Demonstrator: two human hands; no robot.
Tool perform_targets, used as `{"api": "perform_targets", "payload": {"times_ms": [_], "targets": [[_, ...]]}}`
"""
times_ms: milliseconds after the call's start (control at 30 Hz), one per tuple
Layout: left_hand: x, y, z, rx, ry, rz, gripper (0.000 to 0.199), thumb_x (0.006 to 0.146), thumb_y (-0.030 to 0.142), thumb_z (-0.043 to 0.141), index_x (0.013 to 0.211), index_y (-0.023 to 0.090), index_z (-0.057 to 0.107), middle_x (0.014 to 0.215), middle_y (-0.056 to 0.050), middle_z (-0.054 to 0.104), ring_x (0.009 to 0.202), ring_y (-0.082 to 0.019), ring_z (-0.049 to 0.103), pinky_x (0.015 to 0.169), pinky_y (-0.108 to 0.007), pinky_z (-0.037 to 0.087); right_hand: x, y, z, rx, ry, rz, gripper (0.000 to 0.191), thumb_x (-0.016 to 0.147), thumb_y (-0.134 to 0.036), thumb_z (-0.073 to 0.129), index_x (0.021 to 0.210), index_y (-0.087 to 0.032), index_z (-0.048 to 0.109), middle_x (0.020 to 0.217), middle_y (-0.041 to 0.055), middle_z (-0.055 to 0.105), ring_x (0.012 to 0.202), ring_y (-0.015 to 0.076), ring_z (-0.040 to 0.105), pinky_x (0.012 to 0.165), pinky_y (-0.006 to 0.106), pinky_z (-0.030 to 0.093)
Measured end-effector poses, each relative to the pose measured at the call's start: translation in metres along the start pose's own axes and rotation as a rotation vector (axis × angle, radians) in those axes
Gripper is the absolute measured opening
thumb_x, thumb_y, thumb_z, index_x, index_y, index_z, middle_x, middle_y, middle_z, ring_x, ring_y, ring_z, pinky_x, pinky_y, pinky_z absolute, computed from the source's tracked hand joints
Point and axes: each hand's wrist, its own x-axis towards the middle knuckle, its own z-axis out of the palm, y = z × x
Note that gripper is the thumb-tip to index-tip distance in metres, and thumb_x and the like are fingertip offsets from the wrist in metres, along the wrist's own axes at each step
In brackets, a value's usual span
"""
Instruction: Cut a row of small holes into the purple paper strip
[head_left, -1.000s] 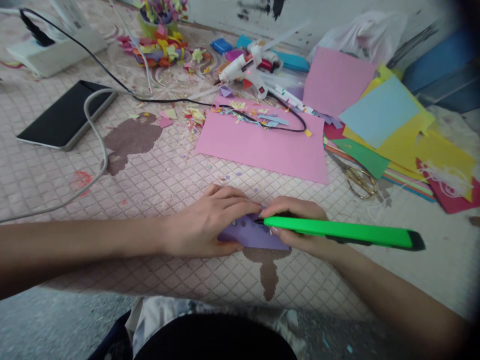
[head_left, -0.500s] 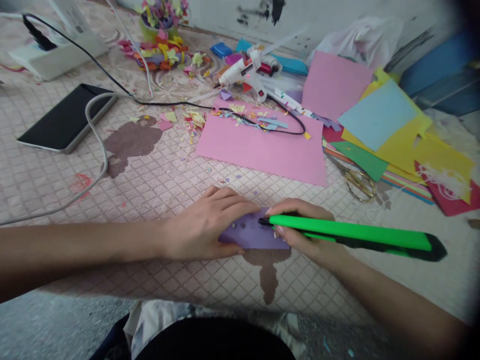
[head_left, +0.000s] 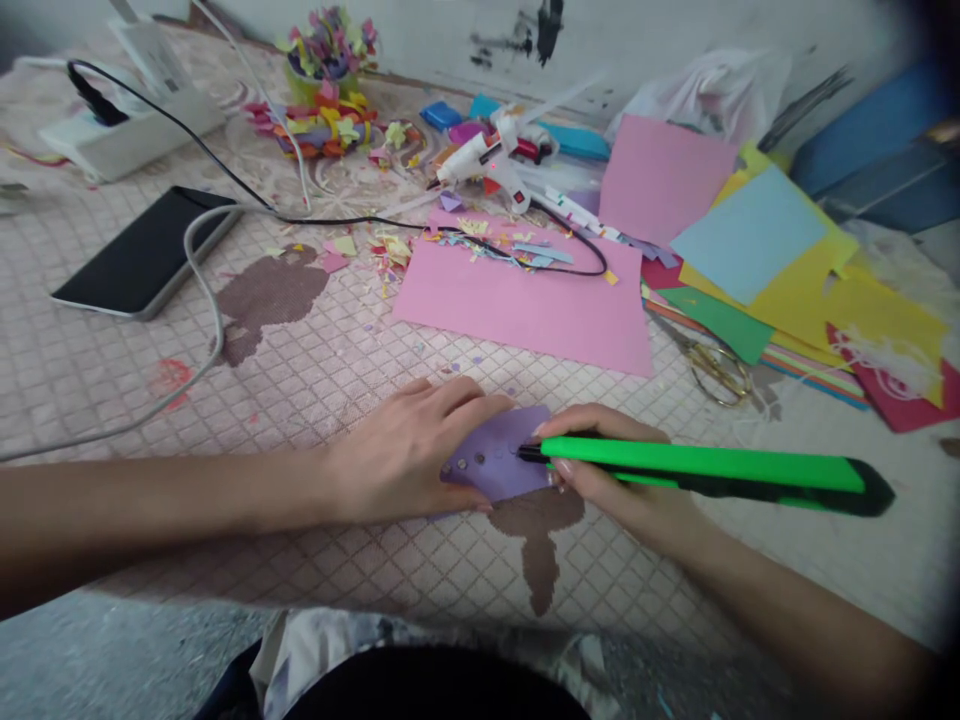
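A small strip of purple paper [head_left: 495,480] lies on the tablecloth with a row of small round marks or holes along it. My left hand [head_left: 409,445] holds it down at its left end, thumb along the near edge and fingers over the far side. In my right hand [head_left: 600,470] is a green and black utility knife [head_left: 712,465], held near its front, its body pointing back to the right. Its dark tip meets the paper by the marks at the right; the blade itself is too small to make out.
Beyond the hands lies a pink sheet [head_left: 517,320] with paper scraps and a black cord. A white glue gun [head_left: 480,160] stands behind it. Gold-handled scissors [head_left: 716,370] and stacked coloured paper [head_left: 750,240] are at right, a black tablet-like device [head_left: 142,255] at left.
The purple strip has turned slightly, its right end swinging away from me. The knife tip stays on the paper, and both hands keep their hold. The view has shifted a little.
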Motion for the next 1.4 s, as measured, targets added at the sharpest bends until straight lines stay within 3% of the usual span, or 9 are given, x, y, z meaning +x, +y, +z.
{"api": "perform_targets", "payload": {"times_ms": [200, 300, 467, 667, 767, 933, 1133, 1300, 1400], "targets": [[0.001, 0.0, -0.001, -0.012, 0.031, 0.028, 0.076, 0.07, 0.043, 0.082, 0.129, 0.012, 0.045, 0.12, -0.013, 0.058, 0.107, -0.03, 0.057, 0.09, -0.045, 0.05, 0.004, -0.002, -0.027, 0.232, -0.503, 0.106, 0.016, 0.083, -0.025, 0.064, 0.097, -0.022, 0.069, 0.088, 0.0039, 0.071, 0.078, 0.018, 0.067, 0.067, 0.029, 0.054], [0.001, 0.0, -0.001, -0.028, 0.038, 0.035, 0.073, 0.071, 0.041, 0.081, 0.128, 0.012, 0.046, 0.12, -0.013, 0.058, 0.108, -0.029, 0.056, 0.092, -0.045, 0.049, 0.005, -0.001, -0.035, 0.27, -0.587, 0.097, 0.016, 0.083, -0.028, 0.065, 0.097, -0.021, 0.07, 0.087, 0.0043, 0.072, 0.078, 0.0187, 0.067, 0.072, 0.032, 0.056], [0.0, -0.002, 0.002, -0.054, 0.052, 0.033, 0.069, 0.074, 0.036, 0.079, 0.129, 0.011, 0.045, 0.12, -0.013, 0.057, 0.108, -0.028, 0.056, 0.093, -0.044, 0.049, 0.005, 0.002, -0.04, 0.221, -0.49, 0.012, 0.016, 0.085, -0.025, 0.063, 0.1, -0.023, 0.07, 0.092, 0.0035, 0.072, 0.083, 0.0183, 0.068, 0.085, 0.037, 0.056], [0.002, -0.008, 0.0, -0.201, 0.03, -0.017, 0.064, 0.077, 0.032, 0.075, 0.131, 0.013, 0.046, 0.124, -0.012, 0.054, 0.115, -0.025, 0.053, 0.099, -0.039, 0.047, 0.003, 0.004, -0.046, 0.252, -0.413, -0.045, 0.017, 0.086, -0.021, 0.066, 0.102, -0.026, 0.07, 0.092, 0.0003, 0.073, 0.088, 0.0174, 0.069, 0.114, 0.049, 0.035], [0.004, -0.009, -0.007, -0.279, -0.049, -0.035, 0.075, 0.069, 0.034, 0.08, 0.133, 0.015, 0.045, 0.128, -0.012, 0.052, 0.118, -0.026, 0.051, 0.1, -0.04, 0.046, 0.001, 0.004, -0.045, 0.302, -0.314, 0.001, 0.016, 0.086, -0.025, 0.067, 0.102, -0.026, 0.071, 0.09, 0.0006, 0.072, 0.086, 0.0172, 0.068, 0.108, 0.044, 0.043], [0.006, -0.008, -0.012, -0.261, -0.161, 0.027, 0.086, 0.06, 0.033, 0.086, 0.135, 0.018, 0.045, 0.131, -0.011, 0.051, 0.118, -0.029, 0.048, 0.102, -0.045, 0.042, 0.003, 0.004, -0.038, 0.539, -0.082, 0.174, 0.014, 0.081, -0.033, 0.073, 0.093, -0.026, 0.073, 0.087, 0.0006, 0.069, 0.077, 0.0142, 0.064, 0.067, 0.024, 0.055], [0.005, -0.008, -0.006, -0.237, -0.118, 0.012, 0.083, 0.063, 0.042, 0.085, 0.133, 0.016, 0.047, 0.129, -0.012, 0.052, 0.117, -0.03, 0.049, 0.102, -0.046, 0.042, 0.007, 0.007, -0.02, 0.677, -0.067, 0.197, 0.011, 0.081, -0.032, 0.071, 0.091, -0.028, 0.072, 0.084, -0.001, 0.068, 0.08, 0.0151, 0.066, 0.075, 0.027, 0.054], [0.005, -0.006, -0.002, -0.183, -0.076, 0.027, 0.078, 0.071, 0.049, 0.079, 0.132, 0.014, 0.046, 0.127, -0.013, 0.052, 0.114, -0.029, 0.05, 0.1, -0.046, 0.043, -0.001, 0.006, -0.004, 0.217, 0.105, 0.056, 0.016, 0.086, -0.021, 0.063, 0.1, -0.028, 0.068, 0.09, -0.0002, 0.066, 0.079, 0.0145, 0.062, 0.069, 0.026, 0.052], [0.004, -0.006, 0.0, -0.146, -0.056, 0.032, 0.076, 0.074, 0.053, 0.076, 0.131, 0.013, 0.048, 0.125, -0.015, 0.053, 0.111, -0.03, 0.051, 0.097, -0.047, 0.045, -0.005, 0.0, 0.002, 0.003, 0.096, -0.006, 0.028, 0.086, -0.017, 0.062, 0.111, -0.031, 0.065, 0.093, -0.0006, 0.068, 0.081, 0.0141, 0.064, 0.07, 0.025, 0.052]]}}
